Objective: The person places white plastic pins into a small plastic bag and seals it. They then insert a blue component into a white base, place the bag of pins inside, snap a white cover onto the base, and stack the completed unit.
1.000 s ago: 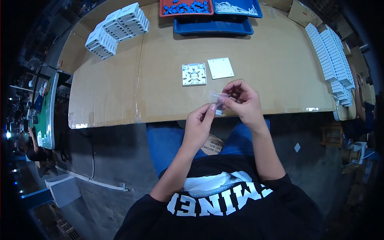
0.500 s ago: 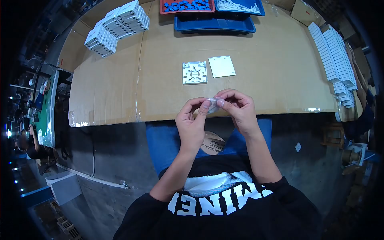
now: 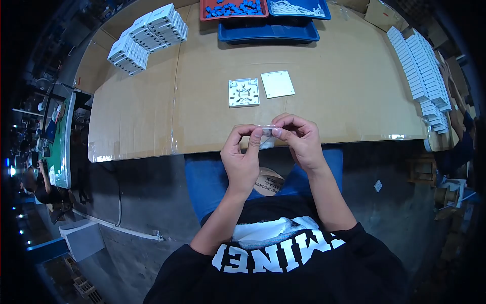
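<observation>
A small clear plastic bag [image 3: 267, 141] hangs between my two hands at the table's front edge. My left hand [image 3: 240, 156] pinches one end of its top edge between thumb and fingers. The other end is pinched by my right hand [image 3: 304, 144]. Something whitish shows in the lower part of the bag, too small to name. Just beyond the hands lies an open white square plastic housing [image 3: 244, 93] with moulded clips and slots inside. Beside it, on the right, rests a flat white square cover [image 3: 278, 84], apart from the housing.
At the back are a red tray [image 3: 235, 16] of blue pieces, a blue tray [image 3: 298, 15] of white sticks, and another blue tray [image 3: 268, 33] in front. White boxes are stacked at back left [image 3: 148, 36] and along the right [image 3: 419, 71]. Another person [image 3: 46, 188] is at far left.
The bag's top edge is now stretched straighter between my fingers, with my hands slightly further apart. More of the bag hangs below them. The housing and cover lie as before.
</observation>
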